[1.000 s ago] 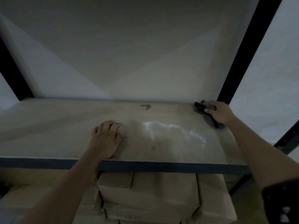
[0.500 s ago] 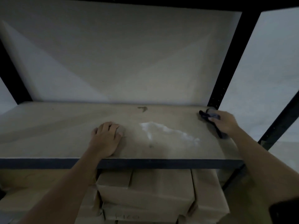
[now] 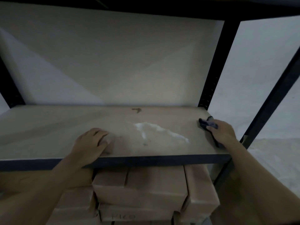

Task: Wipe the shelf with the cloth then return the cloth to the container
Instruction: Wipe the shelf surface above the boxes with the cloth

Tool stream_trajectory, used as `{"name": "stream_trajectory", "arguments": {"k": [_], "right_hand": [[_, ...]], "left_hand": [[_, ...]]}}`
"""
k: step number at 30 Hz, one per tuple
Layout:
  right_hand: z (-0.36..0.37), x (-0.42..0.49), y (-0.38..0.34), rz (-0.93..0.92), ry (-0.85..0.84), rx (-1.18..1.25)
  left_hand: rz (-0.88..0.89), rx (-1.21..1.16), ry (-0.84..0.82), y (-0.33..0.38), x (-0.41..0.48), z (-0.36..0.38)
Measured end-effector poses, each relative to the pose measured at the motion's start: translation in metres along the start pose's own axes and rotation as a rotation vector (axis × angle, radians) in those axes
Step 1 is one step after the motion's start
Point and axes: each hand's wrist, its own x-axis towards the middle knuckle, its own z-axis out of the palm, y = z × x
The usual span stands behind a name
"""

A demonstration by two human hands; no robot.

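Note:
A pale wooden shelf (image 3: 48, 130) with a dark front rail spans the view. My right hand (image 3: 223, 132) presses a small dark blue cloth (image 3: 205, 123) onto the shelf's right end, near the back right post; most of the cloth is hidden under the fingers. My left hand (image 3: 90, 144) lies flat on the board near the front edge, fingers together, holding nothing. A white smear (image 3: 159, 130) sits on the board between the hands. A small dark stain (image 3: 137, 110) marks the back of the board. No container is in view.
Black metal posts (image 3: 215, 62) frame the shelf at the right, and another dark post (image 3: 9, 90) stands at the left. A pale wall is behind. Brown cardboard boxes (image 3: 139, 189) are stacked on the level below. A dark upper shelf rail (image 3: 162, 8) runs overhead.
My right hand with the cloth has slid a little toward the front along the right edge. The camera has tilted up, showing the upper rail. My left hand has stayed in place.

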Motion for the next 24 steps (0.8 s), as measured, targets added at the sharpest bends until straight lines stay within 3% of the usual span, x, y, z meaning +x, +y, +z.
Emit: {"name": "stream_trajectory", "arguments": {"k": [2, 7, 9, 11, 13, 14, 17, 20, 22, 24], "right_hand": [[0.014, -0.014, -0.013, -0.086, 0.009, -0.039], [0.031, -0.054, -0.056, -0.366, -0.127, 0.149], [0.017, -0.052, -0.05, -0.329, -0.187, 0.302], [-0.001, -0.037, -0.026, -0.166, -0.049, 0.321], [-0.005, -0.024, 0.002, 0.0, 0.106, 0.132], [-0.001, -0.022, 0.007, 0.048, 0.102, 0.03], [0.033, -0.034, -0.011, 0.02, 0.11, -0.202], [0.054, -0.062, -0.049, -0.178, 0.11, -0.036], [0.05, -0.078, -0.064, -0.313, -0.004, 0.105], [0.033, -0.08, -0.065, -0.319, -0.107, 0.24]], "left_hand": [[0.03, 0.065, -0.004, -0.007, -0.012, 0.002], [0.011, 0.135, 0.04, -0.003, -0.017, 0.005], [0.009, 0.142, 0.034, -0.003, -0.015, 0.007], [-0.001, 0.139, 0.017, -0.004, -0.015, 0.009], [-0.002, 0.132, 0.02, -0.002, -0.015, 0.008], [0.002, 0.132, 0.023, 0.0, -0.015, 0.008], [-0.002, 0.123, 0.029, 0.002, -0.017, 0.005], [0.001, 0.116, 0.027, 0.0, -0.019, 0.004], [0.009, 0.104, 0.007, -0.001, -0.019, 0.004], [0.02, 0.072, -0.033, -0.002, -0.018, 0.001]]}}
